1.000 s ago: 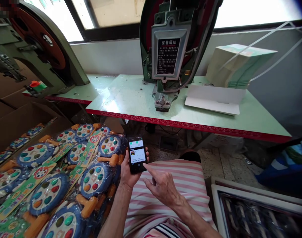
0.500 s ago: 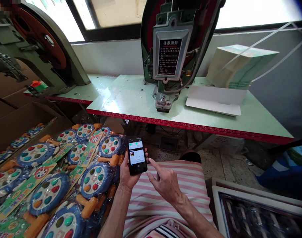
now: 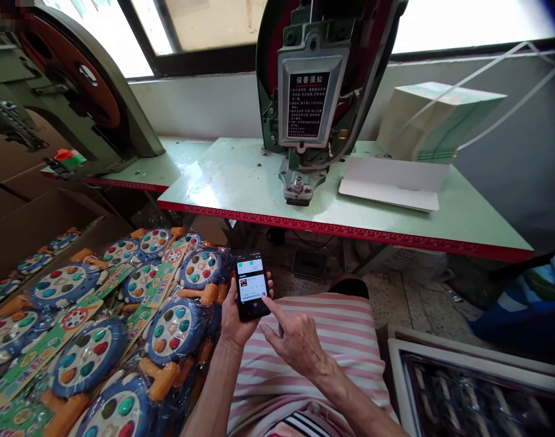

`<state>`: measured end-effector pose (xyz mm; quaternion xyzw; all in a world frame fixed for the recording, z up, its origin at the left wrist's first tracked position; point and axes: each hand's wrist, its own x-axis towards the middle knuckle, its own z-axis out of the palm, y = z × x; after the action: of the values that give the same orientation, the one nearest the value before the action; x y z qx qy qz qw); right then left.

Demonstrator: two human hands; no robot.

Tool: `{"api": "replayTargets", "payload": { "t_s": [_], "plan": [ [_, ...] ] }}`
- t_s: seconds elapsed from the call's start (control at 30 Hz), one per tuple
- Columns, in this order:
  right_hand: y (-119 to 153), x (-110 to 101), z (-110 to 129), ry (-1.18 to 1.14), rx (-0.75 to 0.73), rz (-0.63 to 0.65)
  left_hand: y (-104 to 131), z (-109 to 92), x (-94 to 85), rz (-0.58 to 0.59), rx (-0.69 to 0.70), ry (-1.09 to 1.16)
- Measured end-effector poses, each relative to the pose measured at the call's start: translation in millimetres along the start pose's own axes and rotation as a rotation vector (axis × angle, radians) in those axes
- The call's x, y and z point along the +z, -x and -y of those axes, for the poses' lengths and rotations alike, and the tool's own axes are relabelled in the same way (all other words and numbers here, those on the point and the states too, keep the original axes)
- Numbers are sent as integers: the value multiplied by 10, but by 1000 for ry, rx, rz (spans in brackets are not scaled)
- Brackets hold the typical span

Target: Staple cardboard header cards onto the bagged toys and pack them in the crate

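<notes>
My left hand (image 3: 236, 323) is wrapped round a black smartphone (image 3: 252, 283) above my lap, thumb along one edge and fingertips at the other. Its lit screen shows white panels; the text is too small to read. My right hand (image 3: 298, 341) holds nothing. Its index finger is stretched out to the lower right of the screen, with the thumb apart below; whether the fingertip touches the glass I cannot tell. Just left of the phone lie several plastic-wrapped blue round toys (image 3: 172, 328) with coloured knobs and orange hammers (image 3: 161, 376).
A green press machine (image 3: 299, 103) stands on the pale green worktable (image 3: 241, 176), with an open white box (image 3: 390, 188) and a stack of cards (image 3: 436, 121) beside it. Another machine (image 3: 108, 91) is at left. A white-rimmed crate (image 3: 398, 370) sits at lower right.
My right hand has moved left and slightly up, bringing the index fingertip from beside the phone to its screen. A line of content low on the screen looks different. My left hand keeps its hold.
</notes>
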<state>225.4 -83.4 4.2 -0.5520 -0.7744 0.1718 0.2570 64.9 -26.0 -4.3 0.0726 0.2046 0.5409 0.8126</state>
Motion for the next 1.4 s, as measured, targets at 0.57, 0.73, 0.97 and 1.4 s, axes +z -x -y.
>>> {"api": "replayTargets", "payload": {
  "t_s": [0.57,0.73,0.97,1.4],
  "plan": [
    [10,-27,-77,14,14,-50,14,-79,-92,28,16,26],
    [7,16,-29,19,23,-21,12,-50,-28,-8,8,19],
    [-88,16,94,-4,-2,25,-1,-10,-38,-5,8,10],
    [-162,32,157,13,-6,58,-14,-8,-104,29,5,12]
  ]
}}
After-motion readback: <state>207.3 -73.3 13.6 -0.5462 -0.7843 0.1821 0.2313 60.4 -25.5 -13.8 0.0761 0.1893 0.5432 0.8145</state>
